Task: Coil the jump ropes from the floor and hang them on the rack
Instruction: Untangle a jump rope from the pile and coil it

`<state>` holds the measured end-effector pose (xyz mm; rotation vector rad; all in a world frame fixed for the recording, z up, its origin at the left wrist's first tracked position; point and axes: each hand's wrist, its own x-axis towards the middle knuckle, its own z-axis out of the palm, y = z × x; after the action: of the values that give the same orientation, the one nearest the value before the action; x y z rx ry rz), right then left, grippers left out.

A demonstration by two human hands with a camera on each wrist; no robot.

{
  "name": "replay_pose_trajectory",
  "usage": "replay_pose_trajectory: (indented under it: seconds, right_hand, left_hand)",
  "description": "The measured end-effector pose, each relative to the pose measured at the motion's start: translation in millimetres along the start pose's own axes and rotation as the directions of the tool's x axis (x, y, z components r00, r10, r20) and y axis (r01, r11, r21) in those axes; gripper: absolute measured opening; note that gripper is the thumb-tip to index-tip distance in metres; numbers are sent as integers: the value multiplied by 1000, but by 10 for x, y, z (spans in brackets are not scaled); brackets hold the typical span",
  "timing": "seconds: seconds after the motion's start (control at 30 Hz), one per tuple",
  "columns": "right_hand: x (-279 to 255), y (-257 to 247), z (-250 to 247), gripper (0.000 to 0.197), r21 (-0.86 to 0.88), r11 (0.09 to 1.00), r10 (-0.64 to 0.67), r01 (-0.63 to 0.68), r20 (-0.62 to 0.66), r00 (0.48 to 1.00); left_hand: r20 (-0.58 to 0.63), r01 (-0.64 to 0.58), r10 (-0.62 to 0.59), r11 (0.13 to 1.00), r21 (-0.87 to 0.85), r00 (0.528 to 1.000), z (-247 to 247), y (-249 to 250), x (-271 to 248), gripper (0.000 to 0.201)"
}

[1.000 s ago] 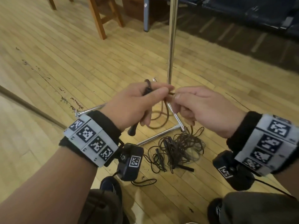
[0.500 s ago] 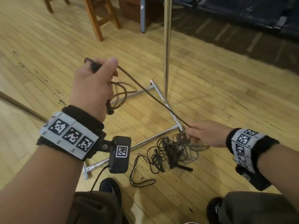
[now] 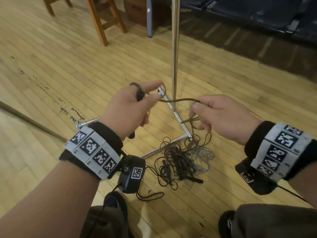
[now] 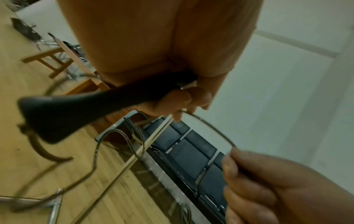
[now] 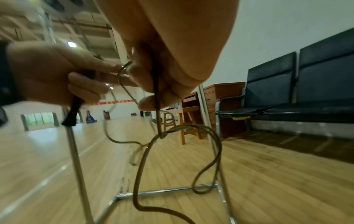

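Note:
My left hand [image 3: 151, 92] grips the black handle [image 3: 139, 95] of a brown jump rope, with a loop of cord hanging under it. My right hand [image 3: 197, 103] pinches the same brown cord [image 3: 178, 100] a short span to the right, and the cord sags between the hands. Below the right hand the cord drops to a tangled pile of ropes [image 3: 185, 158] on the floor. In the left wrist view the handle [image 4: 76, 109] sticks out of my curled fingers. In the right wrist view the cord [image 5: 157, 106] hangs from my right fingers in loose loops.
The chrome rack pole [image 3: 175, 48] rises just behind my hands, and its base bars [image 3: 163, 148] lie on the wooden floor beside the pile. Wooden stool legs [image 3: 99, 23] stand at the back left, and dark bench seats [image 3: 257, 18] at the back right. My shoes show at the bottom edge.
My left hand came down and right from its raised spot. My right hand rose from the pile with the cord, so the hands are close again and the cord is slack.

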<state>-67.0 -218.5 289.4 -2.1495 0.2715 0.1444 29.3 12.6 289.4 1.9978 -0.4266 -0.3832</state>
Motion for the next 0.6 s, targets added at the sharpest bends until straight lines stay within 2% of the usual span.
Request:
replay_pose_trajectory:
  seconds: [0.1,0.17,0.23,0.4,0.5,0.6]
  right_hand:
    - [-13,-78,45,31,28,999,-36,35,39,999]
    - [-13,-62,44,27,18,999,-37,36,38,999]
    - [-4,-18,28,25,-30,998,-57,58,35,998]
    - [32,200,-18,27,-68,997,-30,38,116,993]
    - [64,335,-48,28,-175,984,2,28,168,986]
    - [113,477,-91,30,-277,961,13,28,146,989]
  left_hand:
    - [236,-76,85,996,-48,968,165,53,-21,31]
    - [251,-96,96,995,-12,963,242,75,0,13]
    - [183,-91,87,996,14,979,240,64,51,18]
    - [-49,-83,79,993,-86,996,150,-10,144,23]
    - [-101,-84,82,996,-16,992,205,-36,120,24]
    - [-135,-77,77,997,4,988,191,-54,123,24]
